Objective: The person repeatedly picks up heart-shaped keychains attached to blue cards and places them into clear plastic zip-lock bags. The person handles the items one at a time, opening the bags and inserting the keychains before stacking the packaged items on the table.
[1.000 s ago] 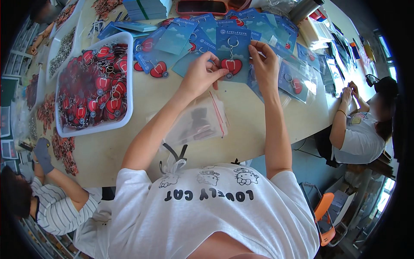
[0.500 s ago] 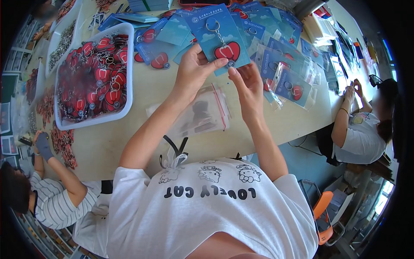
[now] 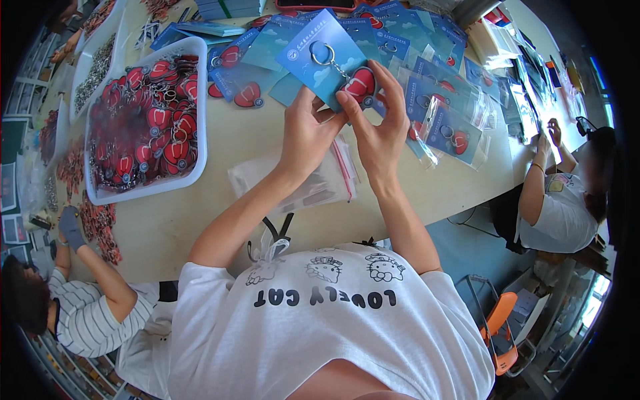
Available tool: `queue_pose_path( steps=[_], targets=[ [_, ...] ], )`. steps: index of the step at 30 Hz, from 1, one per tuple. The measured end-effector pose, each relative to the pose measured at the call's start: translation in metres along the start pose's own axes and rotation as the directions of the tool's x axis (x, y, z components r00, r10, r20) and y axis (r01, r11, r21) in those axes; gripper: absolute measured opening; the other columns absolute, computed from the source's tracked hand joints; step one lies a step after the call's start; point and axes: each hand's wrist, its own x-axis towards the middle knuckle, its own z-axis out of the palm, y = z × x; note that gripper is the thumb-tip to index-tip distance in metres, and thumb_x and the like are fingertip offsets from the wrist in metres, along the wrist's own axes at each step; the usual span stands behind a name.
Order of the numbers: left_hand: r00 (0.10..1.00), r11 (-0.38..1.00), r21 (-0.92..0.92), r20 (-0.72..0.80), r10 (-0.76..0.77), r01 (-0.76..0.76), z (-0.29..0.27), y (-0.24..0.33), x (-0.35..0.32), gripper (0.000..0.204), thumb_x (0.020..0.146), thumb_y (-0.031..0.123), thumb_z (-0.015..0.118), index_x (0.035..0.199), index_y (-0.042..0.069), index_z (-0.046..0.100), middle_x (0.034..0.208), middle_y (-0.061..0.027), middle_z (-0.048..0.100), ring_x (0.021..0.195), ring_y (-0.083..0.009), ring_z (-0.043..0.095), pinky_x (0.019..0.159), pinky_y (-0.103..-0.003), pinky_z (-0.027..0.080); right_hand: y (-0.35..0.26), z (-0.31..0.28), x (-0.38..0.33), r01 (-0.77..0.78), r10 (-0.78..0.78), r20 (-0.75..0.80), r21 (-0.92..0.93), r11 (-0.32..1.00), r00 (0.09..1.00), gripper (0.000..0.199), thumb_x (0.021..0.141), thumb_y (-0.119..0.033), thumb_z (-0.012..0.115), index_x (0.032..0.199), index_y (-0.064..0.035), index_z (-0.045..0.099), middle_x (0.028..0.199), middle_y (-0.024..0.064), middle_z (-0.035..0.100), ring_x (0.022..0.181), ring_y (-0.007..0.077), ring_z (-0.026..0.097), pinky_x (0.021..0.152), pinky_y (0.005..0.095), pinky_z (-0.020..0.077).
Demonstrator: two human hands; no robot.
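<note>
Both hands hold up one blue backing card [image 3: 319, 53] with a metal ring and a red keychain charm [image 3: 360, 84] fixed to it. My left hand [image 3: 308, 132] pinches the card's lower edge. My right hand [image 3: 377, 127] grips the side by the red charm. Under the hands, a stack of clear zip bags [image 3: 313, 179] with a red seal strip lies on the beige table [image 3: 200, 220].
A white tray [image 3: 199, 100] full of red keychains stands at left. Several blue cards with charms lie spread at the back, with bagged ones [image 3: 453, 130] at right. One person [image 3: 560, 200] sits at right, another in a striped top [image 3: 93, 307] at lower left.
The card with the charm has been lifted off the pile and brought closer to me, held in both hands above the zip bags.
</note>
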Motion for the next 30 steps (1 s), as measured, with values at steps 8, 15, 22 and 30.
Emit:
queue_pose_path(
  steps=[8,15,22,30],
  targets=[
    [0.957,0.926,-0.242,0.075,-0.281,0.290,-0.008,0.009,-0.002,0.032,0.089,-0.002,0.058,0.119,0.002,0.049,0.110,-0.0110,0.066,0.097,-0.0118,0.063,0.087,-0.028,0.049,-0.002,-0.015,0.016,0.259,-0.260,-0.007,-0.078,0.963,0.965,0.028,0.077,-0.003,0.072,0.104,-0.0067,0.068,0.124,0.0127,0.059,0.119,0.0275,0.053,0.099,0.0377,0.0379],
    [0.964,0.874,-0.426,-0.020,-0.267,0.233,0.004,0.022,-0.003,0.029,0.089,-0.002,0.061,0.114,0.000,0.048,0.102,-0.0130,0.067,0.090,-0.0115,0.063,0.078,-0.024,0.050,-0.003,-0.032,0.017,0.595,-0.501,0.330,-0.329,0.733,0.800,0.033,0.077,-0.004,0.066,0.108,-0.0107,0.070,0.120,0.0081,0.063,0.122,0.0267,0.052,0.103,0.0413,0.0318],
    [0.951,0.852,-0.461,-0.053,-0.305,0.247,0.000,0.009,-0.001,0.034,0.086,0.003,0.068,0.113,0.001,0.048,0.103,-0.0136,0.067,0.091,-0.0125,0.063,0.078,-0.025,0.050,0.010,-0.030,-0.007,0.001,-0.068,0.180,0.353,0.936,0.981,0.036,0.087,-0.016,0.064,0.119,-0.0001,0.061,0.129,0.0123,0.056,0.129,0.0271,0.044,0.109,0.0420,0.0300],
    [0.998,0.940,0.340,0.064,0.003,-0.024,-0.019,0.018,-0.005,0.038,0.080,0.011,0.074,0.111,0.004,0.053,0.103,-0.0102,0.065,0.094,-0.0197,0.062,0.083,-0.032,0.048,0.005,-0.014,-0.009,-0.473,0.473,0.173,0.602,0.643,0.864,0.019,0.092,-0.021,0.065,0.103,-0.0055,0.064,0.095,0.0001,0.065,0.084,0.0043,0.055,0.078,0.0228,0.0433]
  ],
)
